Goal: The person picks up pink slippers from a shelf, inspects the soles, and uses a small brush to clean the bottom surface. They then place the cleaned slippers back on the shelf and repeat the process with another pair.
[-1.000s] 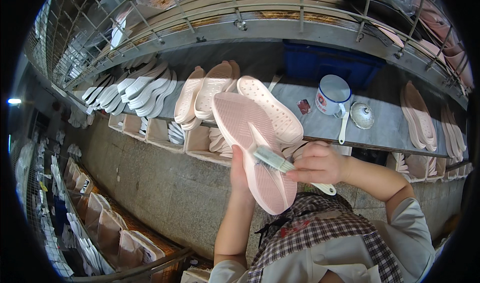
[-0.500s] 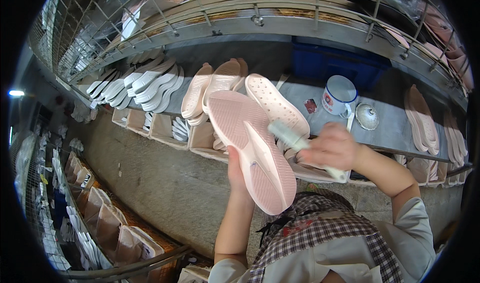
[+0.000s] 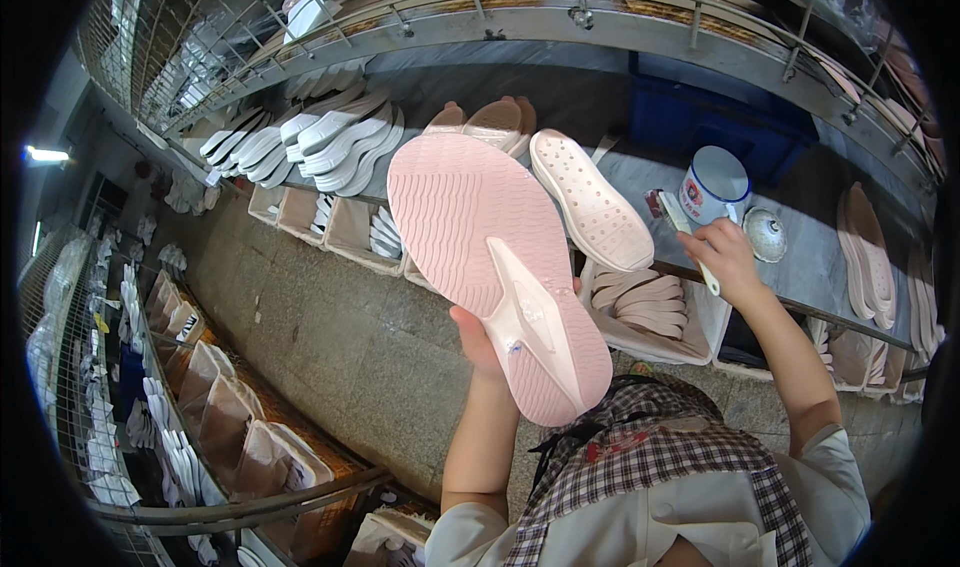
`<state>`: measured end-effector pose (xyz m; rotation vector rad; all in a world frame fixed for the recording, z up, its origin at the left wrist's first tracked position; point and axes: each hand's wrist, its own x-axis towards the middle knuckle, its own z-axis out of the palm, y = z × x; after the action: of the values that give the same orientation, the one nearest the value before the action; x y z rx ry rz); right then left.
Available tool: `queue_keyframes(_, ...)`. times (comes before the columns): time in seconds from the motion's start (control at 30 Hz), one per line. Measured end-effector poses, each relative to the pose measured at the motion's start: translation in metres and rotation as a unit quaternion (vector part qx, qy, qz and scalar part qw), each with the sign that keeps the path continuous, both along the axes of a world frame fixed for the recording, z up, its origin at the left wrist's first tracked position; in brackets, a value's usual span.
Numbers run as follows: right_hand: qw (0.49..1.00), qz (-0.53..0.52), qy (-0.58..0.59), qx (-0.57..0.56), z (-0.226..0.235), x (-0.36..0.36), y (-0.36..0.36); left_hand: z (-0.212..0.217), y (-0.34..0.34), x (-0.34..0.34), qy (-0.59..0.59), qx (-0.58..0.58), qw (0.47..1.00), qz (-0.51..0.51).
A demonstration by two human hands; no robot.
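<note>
My left hand (image 3: 482, 349) is wrapped round the middle of a pink shoe sole (image 3: 450, 217) and holds it up, its wavy ridged tread facing me. Its thumb shows at the near side; most of its fingers are behind the sole. In my right hand (image 3: 728, 257) is a brush (image 3: 680, 215) with a pale handle, its head low by a white enamel mug (image 3: 712, 189) with a blue rim. The mug's lid (image 3: 765, 235) lies on the bench just right of it. Beside the held sole, another pink sole (image 3: 592, 202) rests with its hole-dotted face up.
White soles (image 3: 345, 142) stand in rows along the bench (image 3: 810, 267) at left, and more pink soles (image 3: 866, 257) at right. A blue crate (image 3: 720, 117) sits at the back under a wire rack (image 3: 520, 7). Fabric-lined bins (image 3: 710, 332) of soles hang below the front edge.
My right hand has carried the brush away from the sole, rightward to beside the mug. The sole in my left hand has come up closer to me. The view has shifted slightly.
</note>
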<state>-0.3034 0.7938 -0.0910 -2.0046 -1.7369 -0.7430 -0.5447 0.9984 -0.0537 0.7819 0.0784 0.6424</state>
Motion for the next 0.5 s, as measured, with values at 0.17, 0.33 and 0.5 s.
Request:
queue_keyframes(0.17,0.993,-0.056,-0.029,-0.104,-0.031,0.013,-0.003,-0.003,0.001,0.003,-0.055,-0.014,0.998,-0.034)
queue_keyframes(0.33,0.983,-0.095,-0.089,-0.13,-0.046,0.023,0.007,-0.004,0.004,-0.005,-0.054,-0.037,0.998,-0.011)
queue_keyframes(0.5,0.983,-0.131,-0.048,-0.117,-0.041,0.018,0.014,-0.006,0.009,-0.02,-0.08,-0.037,0.996,-0.005)
